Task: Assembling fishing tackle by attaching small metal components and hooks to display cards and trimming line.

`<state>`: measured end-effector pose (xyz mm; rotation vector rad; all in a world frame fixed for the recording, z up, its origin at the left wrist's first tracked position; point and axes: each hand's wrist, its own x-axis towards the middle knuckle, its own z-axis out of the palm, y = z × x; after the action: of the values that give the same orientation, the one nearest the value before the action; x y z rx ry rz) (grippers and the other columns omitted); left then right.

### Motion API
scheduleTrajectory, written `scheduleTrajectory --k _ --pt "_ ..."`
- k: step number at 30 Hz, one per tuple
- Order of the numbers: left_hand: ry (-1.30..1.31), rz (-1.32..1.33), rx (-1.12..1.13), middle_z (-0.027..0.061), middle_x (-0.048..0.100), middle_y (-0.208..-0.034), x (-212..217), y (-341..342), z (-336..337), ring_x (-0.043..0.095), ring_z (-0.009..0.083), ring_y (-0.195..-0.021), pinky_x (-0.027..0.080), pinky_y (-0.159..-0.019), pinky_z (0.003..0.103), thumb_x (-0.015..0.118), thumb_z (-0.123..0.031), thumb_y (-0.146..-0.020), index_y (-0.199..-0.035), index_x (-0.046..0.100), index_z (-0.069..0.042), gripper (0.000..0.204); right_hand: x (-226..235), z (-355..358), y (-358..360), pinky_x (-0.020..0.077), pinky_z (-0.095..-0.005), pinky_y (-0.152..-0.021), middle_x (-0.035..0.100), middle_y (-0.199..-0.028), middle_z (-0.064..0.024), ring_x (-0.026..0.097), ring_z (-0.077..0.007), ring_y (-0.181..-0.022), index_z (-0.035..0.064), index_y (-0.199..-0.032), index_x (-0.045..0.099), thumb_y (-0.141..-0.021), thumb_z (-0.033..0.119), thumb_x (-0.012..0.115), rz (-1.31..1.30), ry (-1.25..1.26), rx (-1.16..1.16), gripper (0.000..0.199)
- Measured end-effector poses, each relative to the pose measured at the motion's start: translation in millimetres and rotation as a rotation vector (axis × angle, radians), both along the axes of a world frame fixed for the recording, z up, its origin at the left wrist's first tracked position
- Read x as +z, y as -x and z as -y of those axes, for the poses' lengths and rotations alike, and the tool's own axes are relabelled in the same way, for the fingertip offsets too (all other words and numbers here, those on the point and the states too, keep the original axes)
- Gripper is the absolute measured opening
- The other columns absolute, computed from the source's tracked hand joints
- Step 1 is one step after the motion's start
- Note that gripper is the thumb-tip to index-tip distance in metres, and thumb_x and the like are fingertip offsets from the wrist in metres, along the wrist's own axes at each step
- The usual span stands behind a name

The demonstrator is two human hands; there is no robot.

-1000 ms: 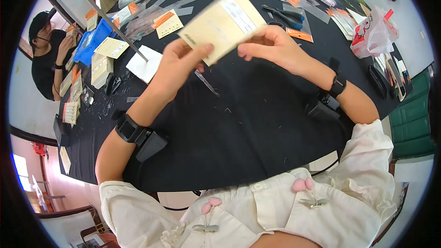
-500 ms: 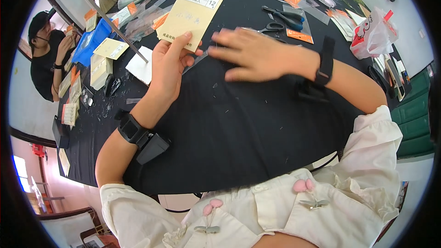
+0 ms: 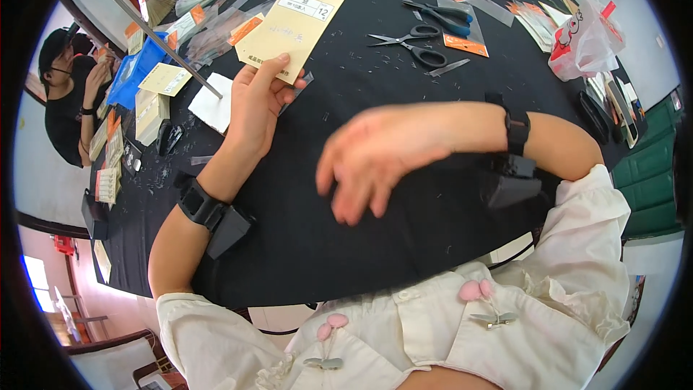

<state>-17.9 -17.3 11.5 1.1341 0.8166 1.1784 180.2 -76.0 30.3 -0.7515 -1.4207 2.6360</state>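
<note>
My left hand [image 3: 254, 105] grips a cream-coloured paper packet [image 3: 297, 29] at its lower edge, the thumb on its front face. A white label and printing mark the packet, and another cream piece shows behind it. A strip of clear plastic [image 3: 306, 85] sticks out beside the left fingers. Over the bare middle of the black cloth hangs my right hand [image 3: 379, 155], slightly blurred. Its fingers droop down and stand apart, with nothing seen in them. Beyond it lie scissors with black handles [image 3: 419, 45], spread apart, and blue-handled pliers [image 3: 451, 20].
On the left, a metal rod [image 3: 162, 40] rises from a white base [image 3: 211, 103]. Past it are a stack of cream packets [image 3: 151, 115], a blue bin [image 3: 133, 76] and a person [image 3: 68, 101] at work. A plastic bag [image 3: 585, 40] stands at the right.
My right hand has moved away from the packet, down and nearer to me, its fingers now drooping. The scissors have come into fuller view. My left hand still holds the packet, slightly lower.
</note>
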Motion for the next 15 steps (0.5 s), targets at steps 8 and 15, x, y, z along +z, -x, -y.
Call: scheduleTrajectory --k 8,15 --pt "-0.058 0.086 0.152 0.0054 0.06 -0.082 -1 -1 -1 0.055 0.01 -0.065 0.039 -0.051 0.021 0.061 -0.015 -0.087 -0.1 0.056 0.001 0.022 32 -32 -41 0.0478 -0.0267 -0.08 0.067 -0.099 -0.0034 0.062 -0.0113 -0.091 0.0065 -0.098 0.066 -0.088 0.016 0.055 0.144 -0.969 -0.543 0.018" --pt "-0.075 0.014 -0.096 0.0062 0.056 -0.071 1 -2 10 0.052 0.0098 -0.053 0.035 -0.042 0.021 0.061 -0.019 -0.087 -0.092 0.054 0.001 0.022 18 84 -55 0.0519 -0.0309 -0.079 0.064 -0.109 -0.0143 0.064 -0.0203 -0.096 0.0004 -0.117 0.056 -0.095 0.024 0.052 0.045 -0.072 0.17 0.032"
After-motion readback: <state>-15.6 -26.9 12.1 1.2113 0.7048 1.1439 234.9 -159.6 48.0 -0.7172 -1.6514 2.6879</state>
